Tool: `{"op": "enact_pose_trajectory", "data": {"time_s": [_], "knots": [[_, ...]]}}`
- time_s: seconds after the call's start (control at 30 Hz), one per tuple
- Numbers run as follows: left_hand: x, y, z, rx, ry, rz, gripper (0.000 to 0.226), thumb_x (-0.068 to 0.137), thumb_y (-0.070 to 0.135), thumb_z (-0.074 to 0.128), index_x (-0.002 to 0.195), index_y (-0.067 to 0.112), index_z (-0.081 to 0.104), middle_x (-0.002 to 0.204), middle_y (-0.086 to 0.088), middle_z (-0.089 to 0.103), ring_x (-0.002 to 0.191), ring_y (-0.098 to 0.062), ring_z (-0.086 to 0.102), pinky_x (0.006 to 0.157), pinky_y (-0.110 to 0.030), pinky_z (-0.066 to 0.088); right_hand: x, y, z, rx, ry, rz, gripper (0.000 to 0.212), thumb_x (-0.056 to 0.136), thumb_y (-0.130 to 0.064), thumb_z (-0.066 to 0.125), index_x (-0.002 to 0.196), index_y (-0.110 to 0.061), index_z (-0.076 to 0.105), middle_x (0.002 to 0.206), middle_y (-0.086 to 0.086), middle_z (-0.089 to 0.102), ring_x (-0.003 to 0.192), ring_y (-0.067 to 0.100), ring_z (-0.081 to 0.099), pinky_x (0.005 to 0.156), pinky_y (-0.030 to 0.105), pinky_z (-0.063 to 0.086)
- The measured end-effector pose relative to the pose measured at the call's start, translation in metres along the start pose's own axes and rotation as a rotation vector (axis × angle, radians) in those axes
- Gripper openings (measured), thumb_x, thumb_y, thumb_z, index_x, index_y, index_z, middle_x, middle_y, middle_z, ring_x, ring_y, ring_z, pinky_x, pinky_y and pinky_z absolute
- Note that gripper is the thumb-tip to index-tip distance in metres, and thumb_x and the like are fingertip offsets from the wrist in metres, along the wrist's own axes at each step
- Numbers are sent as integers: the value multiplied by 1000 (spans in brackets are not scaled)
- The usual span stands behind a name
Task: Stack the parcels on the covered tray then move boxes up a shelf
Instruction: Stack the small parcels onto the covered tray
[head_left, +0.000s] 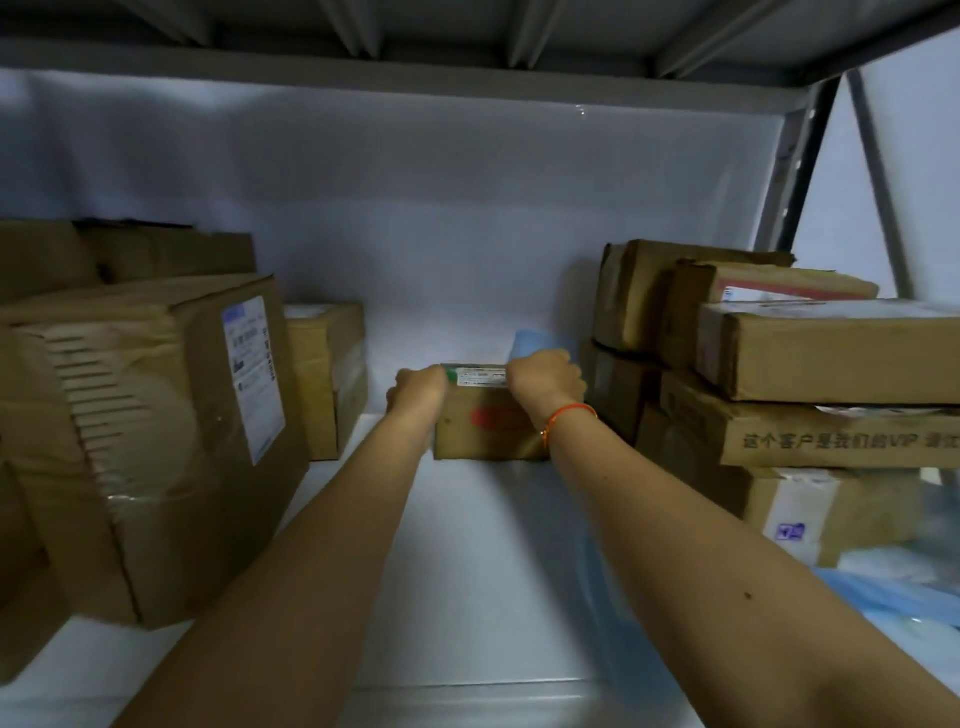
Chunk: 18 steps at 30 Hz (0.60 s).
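Note:
A small brown cardboard box (485, 423) with a red mark on its front and a label on top sits on the white shelf (467, 545), near the back middle. My left hand (418, 392) grips its upper left corner. My right hand (545, 376), with an orange bracelet at the wrist, grips its upper right corner. Both arms reach straight forward into the shelf. A pale blue sheet (540, 340) shows just behind my right hand.
A large dented carton (156, 436) with a white label stands at left, more boxes behind it (327, 374). A stack of flat parcels (805, 384) fills the right side. The upper shelf's underside (467, 41) hangs overhead. Blue plastic (893, 608) lies at the lower right.

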<state>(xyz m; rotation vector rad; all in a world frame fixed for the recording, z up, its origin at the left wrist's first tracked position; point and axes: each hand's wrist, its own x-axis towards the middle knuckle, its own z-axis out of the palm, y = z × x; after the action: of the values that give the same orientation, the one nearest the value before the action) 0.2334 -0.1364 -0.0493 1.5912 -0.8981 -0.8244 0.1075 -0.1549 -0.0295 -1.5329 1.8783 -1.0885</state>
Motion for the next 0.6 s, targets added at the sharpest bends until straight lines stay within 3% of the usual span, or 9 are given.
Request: {"op": "enact_pose_trajectory", "data": {"time_s": [0.1, 0.2, 0.27, 0.37, 0.43, 0.47, 0.53, 0.6], "knots": [[15, -10, 6, 2, -29, -22, 57, 80, 35, 40, 130, 10, 51, 127, -12, 56, 97, -25, 56, 59, -25, 41, 6, 5, 3, 13, -41, 28, 54, 89, -26, 50, 134, 2, 43, 142, 16, 46, 130, 35, 45, 106, 34, 35], [50, -30, 17, -10, -47, -52, 69, 66, 40, 37, 128, 15, 55, 122, -11, 62, 103, -29, 61, 84, -36, 54, 6, 10, 5, 21, -86, 8, 46, 87, -23, 46, 126, 0, 56, 137, 18, 51, 122, 37, 52, 103, 35, 40], [39, -29, 18, -74, -89, -72, 58, 75, 40, 41, 125, 15, 58, 117, -9, 65, 98, -28, 64, 83, -38, 56, 7, 13, 7, 28, -98, -9, 42, 89, -21, 42, 121, 0, 59, 134, 20, 53, 120, 37, 52, 104, 37, 41], [7, -19, 15, -170, -159, -52, 30, 97, 25, 39, 114, 15, 62, 102, -7, 67, 79, -22, 63, 59, -25, 51, 4, 14, 10, 95, -107, -13, 34, 90, -18, 38, 112, -5, 62, 131, 17, 57, 119, 35, 53, 107, 39, 39], [6, -19, 15, -210, -141, -46, 33, 98, 22, 37, 117, 14, 63, 106, -9, 67, 83, -24, 63, 60, -25, 51, 1, 14, 9, 136, -118, -10, 26, 87, -19, 38, 96, -11, 61, 128, 15, 59, 117, 34, 54, 106, 43, 39], [3, -19, 13, -227, -131, -42, 34, 97, 25, 38, 117, 14, 64, 108, -9, 68, 88, -26, 64, 67, -28, 55, -2, 14, 8, 164, -144, 3, 27, 89, -20, 38, 97, -10, 62, 128, 14, 59, 118, 33, 55, 104, 41, 41], [4, -20, 7, -264, -120, -39, 36, 93, 34, 43, 113, 14, 66, 104, -8, 70, 91, -28, 66, 81, -37, 57, -12, 10, 3, 219, -177, 23, 37, 92, -22, 42, 121, -5, 59, 130, 15, 57, 120, 32, 55, 98, 36, 44], [19, -27, 2, -305, -84, -30, 47, 81, 46, 47, 112, 16, 66, 101, -8, 70, 90, -30, 68, 84, -48, 57, -20, 4, 0, 264, -120, 10, 46, 90, -28, 45, 129, -5, 50, 130, 17, 57, 119, 34, 55, 99, 38, 44]]}}
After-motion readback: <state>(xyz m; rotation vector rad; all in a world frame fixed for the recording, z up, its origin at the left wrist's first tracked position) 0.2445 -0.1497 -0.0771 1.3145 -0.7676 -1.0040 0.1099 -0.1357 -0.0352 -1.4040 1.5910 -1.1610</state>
